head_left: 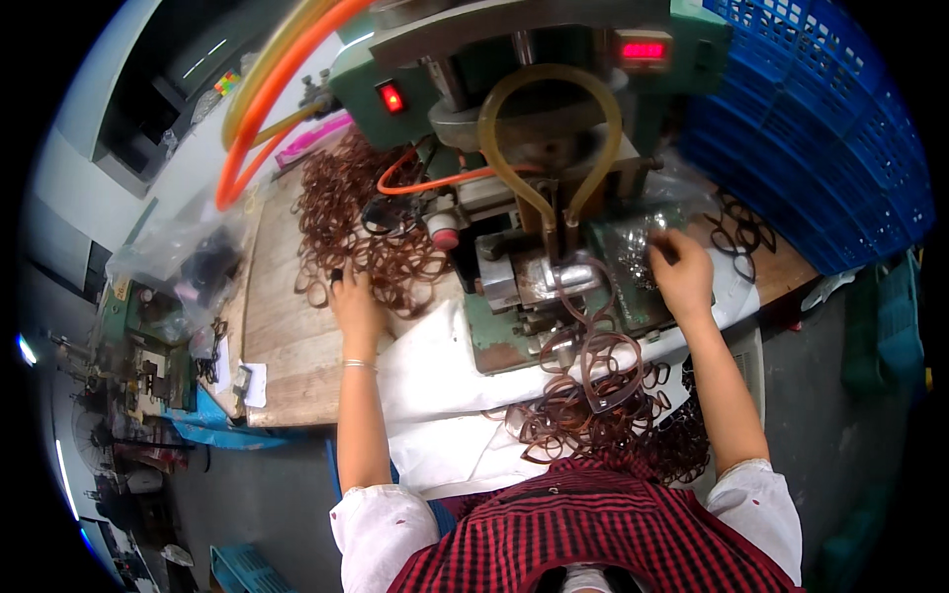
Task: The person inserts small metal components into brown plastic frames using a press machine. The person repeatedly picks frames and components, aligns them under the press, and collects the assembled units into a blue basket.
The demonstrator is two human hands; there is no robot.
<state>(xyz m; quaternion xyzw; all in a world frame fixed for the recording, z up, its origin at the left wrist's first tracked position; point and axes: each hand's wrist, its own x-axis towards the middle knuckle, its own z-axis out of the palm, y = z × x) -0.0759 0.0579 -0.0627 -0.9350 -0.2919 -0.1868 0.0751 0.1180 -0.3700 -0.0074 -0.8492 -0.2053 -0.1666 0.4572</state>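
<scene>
My left hand (pixel 358 308) reaches to the near edge of a big heap of brown eyeglass frames (pixel 341 198) on the wooden table. Its fingers are stretched out and touch the heap; something dark covers one fingertip. My right hand (pixel 684 275) is bent over a tray of small shiny metal parts (pixel 638 259) beside the machine, thumb and fingertips drawn together. What they pinch, if anything, is too small to make out. Between my hands stands a green bench machine (pixel 494 341) with a metal fixture (pixel 565 281). One brown frame (pixel 605 395) hangs at the fixture's near side.
More brown frames (pixel 563 420) are piled near my lap on white cloth (pixel 425 366). An orange hose (pixel 237 163) arcs at the upper left. Blue plastic crates (pixel 820 128) rise at the right, behind a few dark frames (pixel 743 237). A clear bag (pixel 178 247) lies left.
</scene>
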